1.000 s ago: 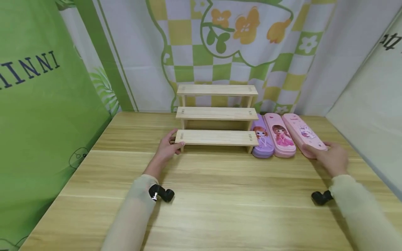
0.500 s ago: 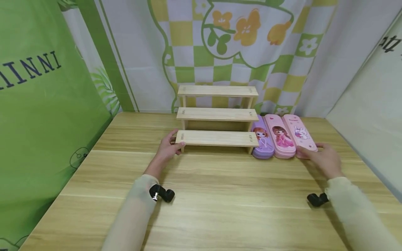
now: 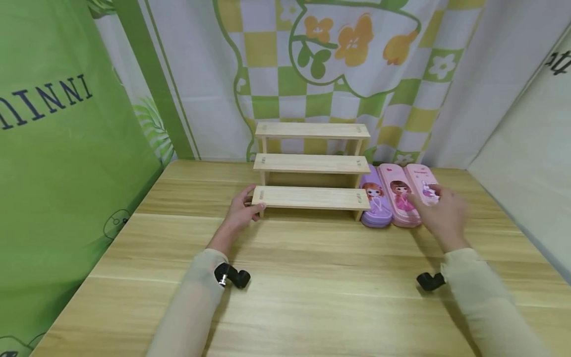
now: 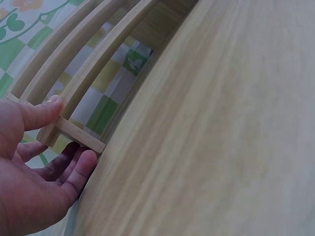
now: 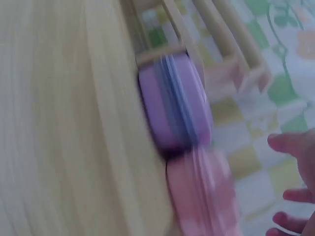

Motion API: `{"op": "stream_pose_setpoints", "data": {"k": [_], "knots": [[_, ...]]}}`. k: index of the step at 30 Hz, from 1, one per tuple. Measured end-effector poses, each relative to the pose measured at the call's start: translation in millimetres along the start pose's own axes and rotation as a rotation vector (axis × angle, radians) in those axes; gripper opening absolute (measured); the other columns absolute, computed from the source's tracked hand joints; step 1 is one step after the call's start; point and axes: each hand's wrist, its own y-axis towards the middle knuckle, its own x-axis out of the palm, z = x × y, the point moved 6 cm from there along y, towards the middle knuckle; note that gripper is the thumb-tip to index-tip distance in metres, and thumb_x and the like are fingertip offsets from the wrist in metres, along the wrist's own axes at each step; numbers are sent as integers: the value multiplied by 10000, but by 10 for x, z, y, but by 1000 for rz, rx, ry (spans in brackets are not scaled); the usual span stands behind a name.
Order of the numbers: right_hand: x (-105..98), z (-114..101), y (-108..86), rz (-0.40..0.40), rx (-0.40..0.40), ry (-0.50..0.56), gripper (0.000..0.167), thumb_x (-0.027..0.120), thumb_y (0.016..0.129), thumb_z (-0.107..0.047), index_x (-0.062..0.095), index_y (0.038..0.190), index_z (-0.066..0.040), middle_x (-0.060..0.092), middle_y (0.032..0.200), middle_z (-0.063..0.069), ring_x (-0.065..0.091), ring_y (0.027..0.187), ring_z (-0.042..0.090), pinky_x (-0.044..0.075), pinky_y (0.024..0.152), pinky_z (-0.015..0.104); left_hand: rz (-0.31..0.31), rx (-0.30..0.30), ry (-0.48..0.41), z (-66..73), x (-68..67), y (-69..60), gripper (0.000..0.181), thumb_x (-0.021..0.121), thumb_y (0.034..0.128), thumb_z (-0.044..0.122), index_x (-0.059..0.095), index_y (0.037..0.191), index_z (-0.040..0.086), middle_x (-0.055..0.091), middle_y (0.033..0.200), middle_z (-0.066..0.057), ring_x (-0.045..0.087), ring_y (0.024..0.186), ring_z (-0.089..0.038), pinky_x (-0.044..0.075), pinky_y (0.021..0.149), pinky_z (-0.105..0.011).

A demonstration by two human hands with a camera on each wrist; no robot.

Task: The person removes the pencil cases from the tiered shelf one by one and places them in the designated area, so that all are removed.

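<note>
My left hand (image 3: 236, 213) holds the left end of the lowest step on a three-tier wooden display shelf (image 3: 312, 197). In the left wrist view, the thumb presses the step's edge and the fingers curl beside its leg. Right of the shelf lie three zippered pencil cases: a purple one (image 3: 371, 191) against it, a pink one with a doll (image 3: 399, 193), and a pink one with a rabbit (image 3: 420, 174). My right hand (image 3: 443, 215) hovers above the rabbit case and hides its near end. Its fingers are spread and hold nothing, as the right wrist view shows.
All of it stands on a wood-grain table (image 3: 325, 277). A checked, flowered curtain (image 3: 348, 74) hangs close behind the shelf. A green cloth (image 3: 67, 163) borders the left side and a pale one (image 3: 535, 129) the right.
The rabbit pencil case has slid left and straightened against the doll case. My right hand has since let go of it, lifting and moving left. The left hand stays on the shelf.
</note>
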Motion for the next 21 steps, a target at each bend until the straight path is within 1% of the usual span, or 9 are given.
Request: {"op": "stream_pose_setpoints", "data": {"k": [4, 6, 10, 12, 15, 18, 21], "knots": [[112, -361, -123, 16, -189, 26, 806, 647, 945, -512, 425, 1474, 55, 476, 1381, 373, 415, 1278, 538, 334, 1052, 671, 5, 0, 7, -13, -23, -2, 743, 661, 957, 28, 301, 1595, 151, 516, 1394, -255, 602, 874, -189, 534, 652, -205], [183, -526, -200, 22, -292, 25, 748, 678, 941, -461, 470, 1431, 64, 519, 1350, 353, 457, 1252, 520, 354, 1050, 660, 6, -2, 10, -18, -36, -9, 743, 661, 958, 30, 302, 1595, 161, 521, 1392, -246, 596, 882, -190, 534, 655, -207], [334, -760, -340, -23, -446, -18, 751, 721, 927, -403, 451, 1437, 78, 503, 1374, 353, 450, 1269, 519, 349, 1076, 667, -3, 2, 15, -18, -67, -20, 736, 649, 973, 52, 286, 1603, 173, 514, 1398, -254, 590, 905, -180, 538, 683, -213], [396, -832, -395, -55, -483, -43, 779, 726, 924, -405, 424, 1454, 79, 475, 1407, 358, 424, 1302, 527, 333, 1099, 674, -4, 3, 30, -20, -97, -23, 734, 647, 981, 79, 279, 1606, 194, 517, 1396, -252, 592, 882, -183, 541, 709, -229], [486, -889, -436, -105, -499, -66, 796, 709, 933, -434, 401, 1476, 60, 438, 1441, 366, 381, 1343, 542, 306, 1119, 691, -6, -2, 65, -38, -152, -28, 716, 645, 995, 140, 278, 1605, 209, 534, 1373, -235, 602, 857, -188, 544, 757, -255], [557, -914, -441, -129, -495, -66, 788, 696, 938, -453, 400, 1488, 27, 427, 1446, 365, 367, 1355, 550, 302, 1120, 700, -8, -7, 83, -67, -203, -25, 649, 639, 1004, 193, 340, 1576, 125, 561, 1343, -229, 613, 903, -193, 551, 800, -267], [588, -933, -440, -130, -492, -70, 790, 695, 937, -462, 398, 1500, 7, 415, 1458, 368, 355, 1367, 556, 296, 1125, 702, -12, -18, 95, -99, -238, -9, 594, 635, 1008, 230, 413, 1521, 31, 582, 1323, -223, 618, 977, -199, 557, 832, -258]]}}
